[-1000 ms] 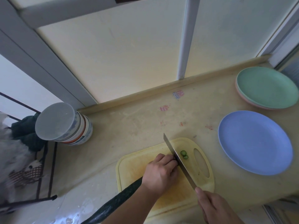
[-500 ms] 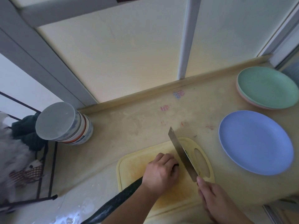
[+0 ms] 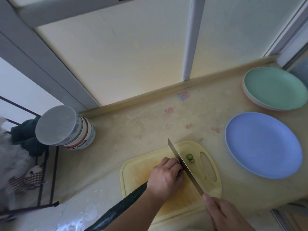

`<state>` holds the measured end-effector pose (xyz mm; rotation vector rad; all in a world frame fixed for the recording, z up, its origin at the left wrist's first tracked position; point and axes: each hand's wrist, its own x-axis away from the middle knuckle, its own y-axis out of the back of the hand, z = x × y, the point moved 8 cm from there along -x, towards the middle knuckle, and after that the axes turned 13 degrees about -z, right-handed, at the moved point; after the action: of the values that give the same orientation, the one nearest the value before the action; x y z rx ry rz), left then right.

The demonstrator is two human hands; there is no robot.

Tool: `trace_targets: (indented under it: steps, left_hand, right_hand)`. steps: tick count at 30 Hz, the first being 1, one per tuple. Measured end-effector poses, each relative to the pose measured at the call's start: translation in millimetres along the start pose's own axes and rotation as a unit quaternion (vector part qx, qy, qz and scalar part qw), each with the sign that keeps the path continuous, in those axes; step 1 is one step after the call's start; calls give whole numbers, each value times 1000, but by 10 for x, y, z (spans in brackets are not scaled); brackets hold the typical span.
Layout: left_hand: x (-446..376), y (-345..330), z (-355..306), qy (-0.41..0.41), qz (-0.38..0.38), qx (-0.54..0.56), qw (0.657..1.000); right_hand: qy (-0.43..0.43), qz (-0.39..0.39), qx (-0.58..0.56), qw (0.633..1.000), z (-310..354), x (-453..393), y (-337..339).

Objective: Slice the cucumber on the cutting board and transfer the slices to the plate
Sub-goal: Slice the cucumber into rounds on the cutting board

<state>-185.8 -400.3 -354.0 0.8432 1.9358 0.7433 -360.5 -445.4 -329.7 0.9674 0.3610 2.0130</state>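
Observation:
A long dark green cucumber lies slanted across the yellow cutting board, its near end running off the board toward me. My left hand grips its far end with curled fingers. My right hand holds the handle of a knife, whose blade sits down on the board right beside my left fingers. Two small cucumber slices lie on the board just right of the blade. The blue plate sits to the right of the board with nothing on it.
A green plate stacked on a pink one sits at the back right. A stack of striped bowls stands upside down at the back left by the counter edge. A black wire rack with cloths hangs left of the counter.
The knife rose and tilted half a second ago, then came back down against my left fingers. My left hand and the cucumber stayed put.

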Motion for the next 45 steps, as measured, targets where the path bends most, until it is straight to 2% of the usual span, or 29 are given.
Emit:
trace_targets:
  steps: [4, 10, 22, 28, 34, 37, 45]
  left_hand:
    - [-2, -7, 3, 0, 4, -1, 1000]
    - [-31, 28, 8, 18, -8, 14, 1000]
    - [-13, 19, 9, 14, -11, 15, 1000]
    - [-20, 4, 13, 14, -2, 7, 1000]
    - [-26, 15, 3, 10, 0, 4, 1000]
    - [-36, 25, -22, 2, -1, -2, 1000]
    - [-34, 39, 14, 37, 3, 14, 999]
  right_hand:
    - [-8, -12, -2, 1000, -16, -64, -27]
    - [12, 54, 27, 998, -57, -287, -248]
    - [16, 53, 1, 998, -81, -207, -178]
    - [9, 22, -9, 1000, -73, -100, -75]
    - [12, 29, 14, 999, -87, -165, -185]
    - [26, 60, 27, 998, -57, -251, -299]
    - [23, 57, 14, 998, -97, -356, -231]
